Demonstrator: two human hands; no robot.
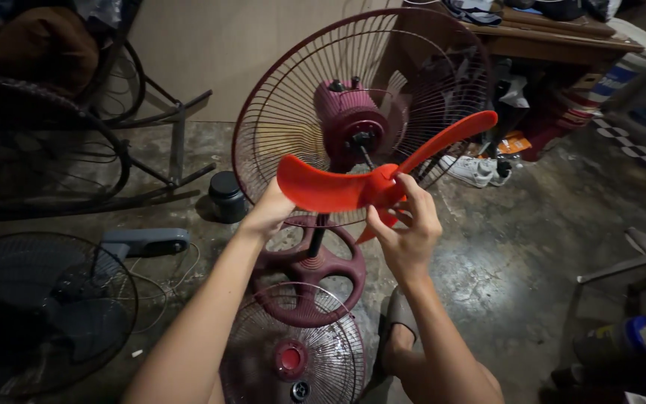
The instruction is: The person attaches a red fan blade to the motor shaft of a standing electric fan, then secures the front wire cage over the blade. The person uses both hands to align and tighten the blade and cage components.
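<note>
Both hands gripped the red fan blade (368, 183), left hand (269, 213) at nine o'clock, right hand (405, 232) pinching the hub (just before the motor shaft (365, 153)), which probably needed squaring with the shaft

Rear grille (278, 112) blocks behind; open gap between motor shaft (365, 152) and blade (360, 187).

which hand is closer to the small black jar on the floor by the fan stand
Left. The left hand grips a blade of the red fan blade just right of the black jar; the right hand is farther right.
</note>
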